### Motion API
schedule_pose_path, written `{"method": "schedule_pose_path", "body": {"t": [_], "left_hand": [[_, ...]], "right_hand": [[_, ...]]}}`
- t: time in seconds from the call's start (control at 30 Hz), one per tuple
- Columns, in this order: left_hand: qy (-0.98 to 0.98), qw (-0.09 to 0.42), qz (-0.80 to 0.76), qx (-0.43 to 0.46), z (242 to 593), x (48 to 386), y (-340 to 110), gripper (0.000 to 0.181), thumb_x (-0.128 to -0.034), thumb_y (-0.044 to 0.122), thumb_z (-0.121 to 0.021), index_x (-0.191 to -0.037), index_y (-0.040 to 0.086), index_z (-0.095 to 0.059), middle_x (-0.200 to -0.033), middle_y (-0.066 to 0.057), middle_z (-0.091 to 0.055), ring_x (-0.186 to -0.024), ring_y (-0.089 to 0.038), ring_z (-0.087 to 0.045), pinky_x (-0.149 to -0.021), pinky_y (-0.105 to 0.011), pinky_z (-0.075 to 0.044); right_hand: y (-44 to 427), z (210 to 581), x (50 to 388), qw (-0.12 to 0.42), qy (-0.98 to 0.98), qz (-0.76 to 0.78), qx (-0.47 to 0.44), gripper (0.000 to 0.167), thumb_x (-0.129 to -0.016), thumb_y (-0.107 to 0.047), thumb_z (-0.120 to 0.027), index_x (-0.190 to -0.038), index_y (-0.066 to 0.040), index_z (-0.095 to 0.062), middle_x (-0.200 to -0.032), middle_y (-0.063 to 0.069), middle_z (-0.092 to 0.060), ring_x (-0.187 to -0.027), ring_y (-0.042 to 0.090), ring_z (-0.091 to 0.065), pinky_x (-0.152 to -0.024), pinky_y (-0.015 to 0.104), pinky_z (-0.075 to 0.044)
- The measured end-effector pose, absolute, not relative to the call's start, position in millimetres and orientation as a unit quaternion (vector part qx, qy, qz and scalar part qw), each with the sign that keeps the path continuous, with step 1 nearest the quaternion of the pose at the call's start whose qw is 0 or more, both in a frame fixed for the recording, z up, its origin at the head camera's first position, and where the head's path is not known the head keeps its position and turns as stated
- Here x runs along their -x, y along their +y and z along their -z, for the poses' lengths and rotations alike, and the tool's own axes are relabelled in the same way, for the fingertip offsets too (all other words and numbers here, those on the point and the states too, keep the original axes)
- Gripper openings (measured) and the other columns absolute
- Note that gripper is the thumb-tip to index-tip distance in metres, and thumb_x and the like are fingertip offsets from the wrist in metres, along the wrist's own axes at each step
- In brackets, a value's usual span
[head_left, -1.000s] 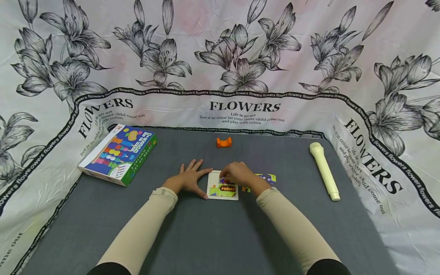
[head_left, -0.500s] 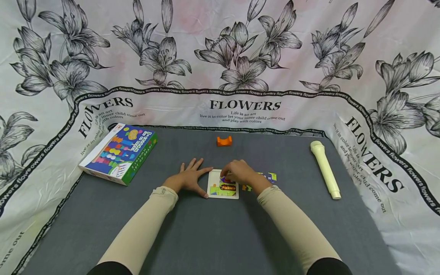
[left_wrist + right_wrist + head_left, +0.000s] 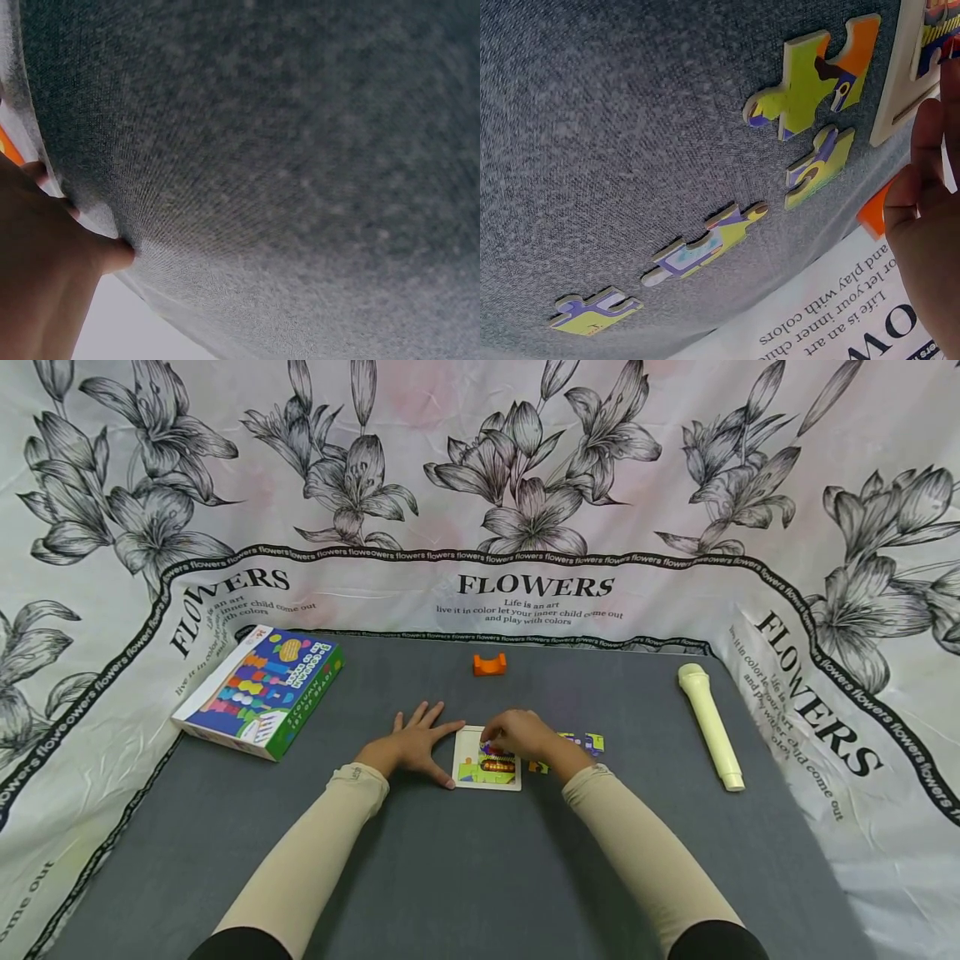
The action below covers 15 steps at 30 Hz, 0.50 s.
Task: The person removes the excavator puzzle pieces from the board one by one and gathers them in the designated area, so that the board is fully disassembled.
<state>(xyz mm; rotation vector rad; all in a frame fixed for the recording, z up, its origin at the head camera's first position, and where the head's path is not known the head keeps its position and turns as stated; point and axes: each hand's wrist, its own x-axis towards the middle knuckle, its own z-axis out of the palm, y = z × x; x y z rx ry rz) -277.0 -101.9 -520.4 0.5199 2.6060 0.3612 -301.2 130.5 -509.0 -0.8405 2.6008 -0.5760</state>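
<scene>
A small white-framed jigsaw puzzle board, partly filled with colourful pieces, lies flat on the grey table. My left hand is spread flat at its left side, thumb and index fingertip at the frame's edge. Over the board's upper right part, my right hand curls its fingers down and pinches a puzzle piece, mostly hidden under the fingertips. Several loose pieces lie right of the board, partly covered by the right wrist; the right wrist view shows a green and orange piece and a purple and yellow piece.
A blue and green game box stands at the back left. An orange plastic piece sits behind the board. On the right lies a pale yellow stick-like object with a wider head. A flower-printed cloth hangs behind the table.
Both hands stay almost in place. The right hand's fingers keep to the same part of the board with only slight movement. The head view tilts a little.
</scene>
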Motion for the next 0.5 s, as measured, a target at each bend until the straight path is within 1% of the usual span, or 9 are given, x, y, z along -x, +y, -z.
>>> {"method": "schedule_pose_path", "body": {"t": [0.2, 0.33, 0.5], "left_hand": [[0.946, 0.224, -0.135, -0.193, 520.6, 274.3, -100.7, 0.107, -0.0668, 0.062, -0.080, -0.154, 0.034, -0.025, -0.164, -0.009, -0.001, -0.150, -0.035, 0.006, -0.113, -0.066, 0.001], [0.946, 0.226, -0.129, -0.194, 520.6, 272.6, -100.5, 0.107, -0.0685, 0.062, -0.079, -0.155, 0.034, -0.023, -0.164, -0.010, 0.000, -0.150, -0.035, 0.005, -0.113, -0.065, 0.001], [0.942, 0.230, -0.139, -0.202, 515.7, 270.8, -98.4, 0.103, -0.0720, 0.056, -0.079, -0.155, 0.031, -0.025, -0.164, -0.012, -0.003, -0.150, -0.036, 0.004, -0.113, -0.066, -0.001]], "right_hand": [[130.7, 508.1, 298.3, 0.164, 0.918, 0.195, 0.302, 0.016, -0.095, -0.017, -0.064, -0.107, -0.019, -0.074, -0.105, -0.004, -0.072, -0.092, 0.012, -0.063, -0.091, 0.042, -0.040], [130.1, 507.6, 297.7, 0.163, 0.918, 0.191, 0.306, 0.017, -0.095, -0.017, -0.063, -0.108, -0.020, -0.074, -0.106, -0.005, -0.072, -0.092, 0.011, -0.063, -0.091, 0.042, -0.039], [130.6, 507.9, 298.7, 0.157, 0.919, 0.190, 0.308, 0.017, -0.095, -0.016, -0.063, -0.107, -0.021, -0.074, -0.105, -0.005, -0.072, -0.092, 0.011, -0.063, -0.092, 0.043, -0.039]]}}
